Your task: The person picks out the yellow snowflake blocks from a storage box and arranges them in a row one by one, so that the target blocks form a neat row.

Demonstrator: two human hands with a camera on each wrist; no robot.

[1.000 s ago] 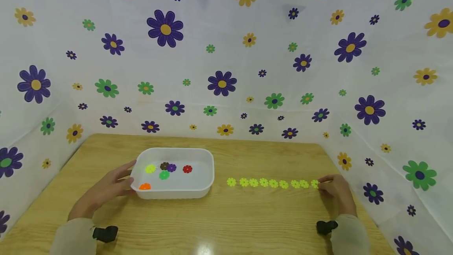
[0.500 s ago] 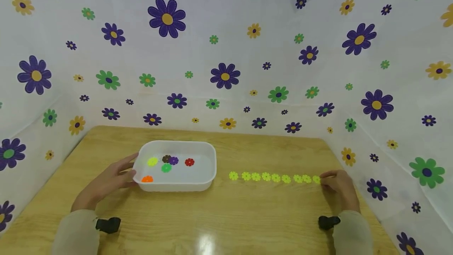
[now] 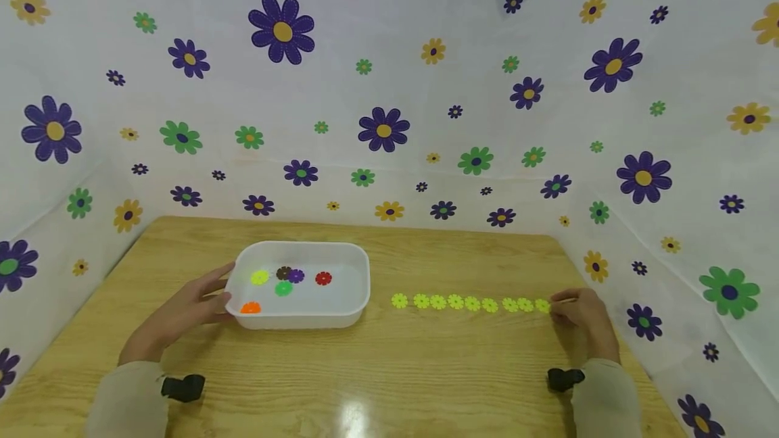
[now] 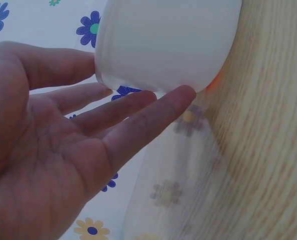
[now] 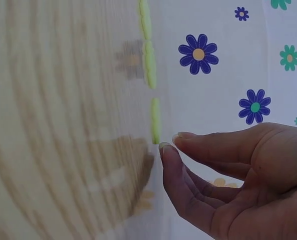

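A white plastic tray [image 3: 298, 321] stands on the left half of the table. My left hand [image 3: 191, 306] rests at its left end; in the left wrist view the extended fingers [image 4: 143, 122] touch the tray's outer side. Several yellow-green flower-shaped discs [image 3: 456, 302] lie flat in a row to the right of the tray. My right hand [image 3: 584, 320] is beside the rightmost disc [image 3: 541, 305]. In the right wrist view its thumb and index fingertips are close together beside that disc's edge [image 5: 155, 120], with nothing seen held between them.
Inside the tray lie an orange disc [image 3: 251, 307], a yellow disc [image 3: 260, 277], a brown disc [image 3: 283, 273], a purple disc [image 3: 296, 276], a green disc [image 3: 283, 288] and a red disc [image 3: 323, 278]. White flower-printed sheeting [image 3: 341, 93] encloses the wooden table [image 3: 389, 370] behind and at both sides.
The head view has shifted slightly. My right fingertips have drawn a little to the right from the last yellow-green disc. The left hand and tray stay in place.
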